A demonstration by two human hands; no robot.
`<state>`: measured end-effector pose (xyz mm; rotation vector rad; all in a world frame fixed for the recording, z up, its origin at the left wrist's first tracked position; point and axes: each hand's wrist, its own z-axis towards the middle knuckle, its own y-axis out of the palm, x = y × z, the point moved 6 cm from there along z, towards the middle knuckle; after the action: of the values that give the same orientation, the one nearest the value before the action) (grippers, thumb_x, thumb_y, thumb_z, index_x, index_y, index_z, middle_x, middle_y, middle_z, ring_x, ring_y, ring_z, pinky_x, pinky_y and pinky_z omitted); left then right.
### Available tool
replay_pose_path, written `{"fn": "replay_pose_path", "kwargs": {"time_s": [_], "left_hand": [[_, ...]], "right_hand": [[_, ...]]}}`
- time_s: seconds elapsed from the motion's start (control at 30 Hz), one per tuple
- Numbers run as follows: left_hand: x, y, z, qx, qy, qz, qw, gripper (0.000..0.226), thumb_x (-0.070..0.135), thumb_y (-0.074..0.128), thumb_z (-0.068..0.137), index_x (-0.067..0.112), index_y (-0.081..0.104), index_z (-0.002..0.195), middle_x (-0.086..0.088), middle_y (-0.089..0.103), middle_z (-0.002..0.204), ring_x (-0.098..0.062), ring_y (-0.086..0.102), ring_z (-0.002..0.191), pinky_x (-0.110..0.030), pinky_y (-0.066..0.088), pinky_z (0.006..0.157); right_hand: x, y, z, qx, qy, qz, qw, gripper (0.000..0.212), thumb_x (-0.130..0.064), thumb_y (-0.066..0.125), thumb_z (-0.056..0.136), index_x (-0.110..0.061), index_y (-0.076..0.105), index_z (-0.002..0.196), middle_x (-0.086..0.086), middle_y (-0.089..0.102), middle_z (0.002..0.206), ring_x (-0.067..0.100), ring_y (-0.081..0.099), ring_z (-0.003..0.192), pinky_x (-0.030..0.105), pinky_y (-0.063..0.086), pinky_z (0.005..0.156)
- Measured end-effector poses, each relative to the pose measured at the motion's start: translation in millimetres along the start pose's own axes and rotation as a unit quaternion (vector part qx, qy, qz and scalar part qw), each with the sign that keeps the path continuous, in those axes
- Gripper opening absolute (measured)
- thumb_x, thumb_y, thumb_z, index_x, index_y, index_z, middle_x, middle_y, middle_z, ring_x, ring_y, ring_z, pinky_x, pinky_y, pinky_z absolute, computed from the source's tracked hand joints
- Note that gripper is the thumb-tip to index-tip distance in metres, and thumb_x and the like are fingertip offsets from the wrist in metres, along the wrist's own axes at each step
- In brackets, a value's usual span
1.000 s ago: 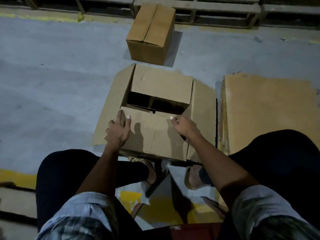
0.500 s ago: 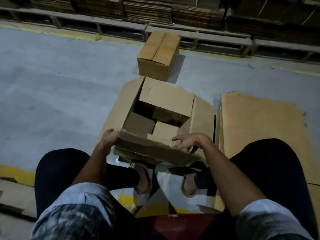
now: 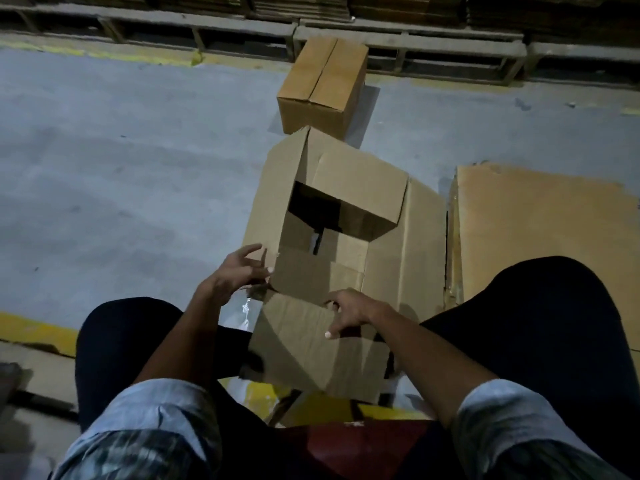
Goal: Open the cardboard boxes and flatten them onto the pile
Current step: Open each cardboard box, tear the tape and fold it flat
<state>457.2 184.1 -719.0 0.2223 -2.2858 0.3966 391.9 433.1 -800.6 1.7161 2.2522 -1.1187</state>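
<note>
1. Open box (image 3: pixel 332 237) sits on the floor (image 3: pixel 121 185) between the person's knees, flaps splayed, top open, dark gap showing thru the bottom.
2. Left hand (image 3: pixel 239 271) is at the box's left near corner: fingers (image 3: pixel 249 251) spread & loosely curled, tips touching the card edge. Can't tell if it really grips.
3. Right hand (image 3: pixel 348 311) lies on the near flap (image 3: pixel 311 344), fingers straight-ish & fanned, pressing it down toward the lap; nothing pinched.
4. Doing the step well, imo: free the bottom flaps first, then push opposite corners so the walls fold along their creases, not across them. Keep both hands on edges w/ even pressure so card doesn't tear.
5. Pile (image 3: pixel 540 237) of flat card lies just right of the box; slide the flattened box onto it squarely.
6. Closed box (image 3: pixel 322 88) waits just behind the open one, near the pallets (image 3: pixel 408 39).
7. Vs 0.5 s ago: near flap was lifted in both hands, now it's folded down toward the person. Left hand moved off that flap to the side corner; the view is tilted lower.
</note>
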Motion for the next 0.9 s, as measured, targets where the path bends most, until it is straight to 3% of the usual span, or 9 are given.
{"fn": "replay_pose_path", "kwargs": {"time_s": [0.1, 0.23, 0.3, 0.4, 0.53, 0.6, 0.73, 0.8, 0.9], "left_hand": [[9, 2, 17, 0.084, 0.008, 0.130, 0.988, 0.067, 0.042, 0.083, 0.079, 0.012, 0.060, 0.134, -0.012, 0.075, 0.087, -0.022, 0.069, 0.083, -0.037, 0.059, 0.083], [49, 18, 37, 0.203, 0.050, 0.366, 0.907, 0.083, 0.087, 0.046, 0.077, 0.009, 0.072, 0.088, -0.016, 0.068, 0.092, -0.036, 0.066, 0.091, -0.040, 0.055, 0.076], [72, 34, 45, 0.235, 0.072, 0.387, 0.889, 0.095, 0.092, 0.037, 0.075, 0.007, 0.068, 0.103, -0.020, 0.059, 0.112, -0.041, 0.059, 0.104, -0.048, 0.053, 0.084], [95, 54, 71, 0.196, 0.063, 0.379, 0.902, 0.109, 0.091, 0.044, 0.074, 0.012, 0.031, 0.149, -0.025, 0.040, 0.144, -0.047, 0.044, 0.129, -0.057, 0.040, 0.101], [120, 75, 107, 0.156, 0.051, 0.462, 0.871, 0.111, 0.087, 0.055, 0.071, 0.009, 0.031, 0.145, -0.027, 0.050, 0.134, -0.045, 0.053, 0.121, -0.049, 0.048, 0.088], [129, 80, 120, 0.156, 0.041, 0.510, 0.845, 0.100, 0.087, 0.054, 0.072, 0.004, 0.047, 0.128, -0.022, 0.060, 0.116, -0.039, 0.061, 0.103, -0.040, 0.045, 0.071], [150, 83, 145, 0.091, -0.003, 0.524, 0.847, 0.092, 0.091, 0.041, 0.075, 0.002, 0.060, 0.088, -0.015, 0.064, 0.075, -0.030, 0.065, 0.064, -0.030, 0.047, 0.058], [164, 80, 153, 0.066, -0.021, 0.504, 0.861, 0.086, 0.087, 0.047, 0.077, 0.002, 0.057, 0.085, -0.019, 0.063, 0.071, -0.033, 0.068, 0.061, -0.032, 0.051, 0.055], [179, 79, 165, 0.076, -0.020, 0.483, 0.872, 0.084, 0.083, 0.057, 0.076, 0.000, 0.057, 0.092, -0.022, 0.066, 0.080, -0.037, 0.071, 0.066, -0.044, 0.062, 0.071]], "right_hand": [[1, 1, 7, 0.015, -0.024, -0.047, 0.999, 0.058, -0.053, 0.091, 0.061, -0.018, 0.070, 0.103, 0.004, 0.069, 0.101, 0.026, 0.064, 0.090, 0.035, 0.052, 0.071], [13, -9, 9, -0.021, -0.006, -0.053, 0.998, 0.049, -0.047, 0.093, 0.061, -0.025, 0.067, 0.095, 0.000, 0.064, 0.093, 0.024, 0.061, 0.087, 0.031, 0.044, 0.065], [22, -14, 9, -0.050, 0.018, -0.029, 0.998, 0.049, -0.041, 0.095, 0.059, -0.025, 0.068, 0.097, 0.000, 0.067, 0.099, 0.024, 0.063, 0.092, 0.032, 0.049, 0.069], [29, -19, 12, -0.135, 0.051, 0.044, 0.989, 0.049, -0.027, 0.095, 0.066, -0.018, 0.070, 0.107, 0.002, 0.071, 0.109, 0.020, 0.065, 0.092, 0.029, 0.051, 0.066], [35, -33, 24, -0.221, 0.080, 0.085, 0.968, 0.051, -0.053, 0.080, 0.080, -0.020, 0.065, 0.115, -0.001, 0.064, 0.118, 0.019, 0.059, 0.102, 0.033, 0.051, 0.081], [45, -46, 40, -0.180, 0.117, 0.145, 0.966, 0.056, -0.051, 0.070, 0.089, -0.020, 0.057, 0.133, 0.004, 0.057, 0.130, 0.023, 0.058, 0.112, 0.040, 0.053, 0.094], [49, -112, 81, 0.050, 0.097, 0.209, 0.972, 0.063, -0.027, 0.061, 0.098, -0.011, 0.036, 0.153, 0.012, 0.045, 0.152, 0.032, 0.050, 0.132, 0.041, 0.046, 0.109], [39, -147, 92, 0.097, 0.077, 0.222, 0.967, 0.073, -0.029, 0.064, 0.098, -0.013, 0.027, 0.159, 0.009, 0.037, 0.159, 0.029, 0.043, 0.141, 0.031, 0.040, 0.111], [19, -187, 105, 0.086, 0.044, 0.201, 0.975, 0.070, -0.030, 0.062, 0.099, -0.014, 0.029, 0.159, 0.008, 0.041, 0.156, 0.027, 0.045, 0.137, 0.025, 0.038, 0.097]]}}
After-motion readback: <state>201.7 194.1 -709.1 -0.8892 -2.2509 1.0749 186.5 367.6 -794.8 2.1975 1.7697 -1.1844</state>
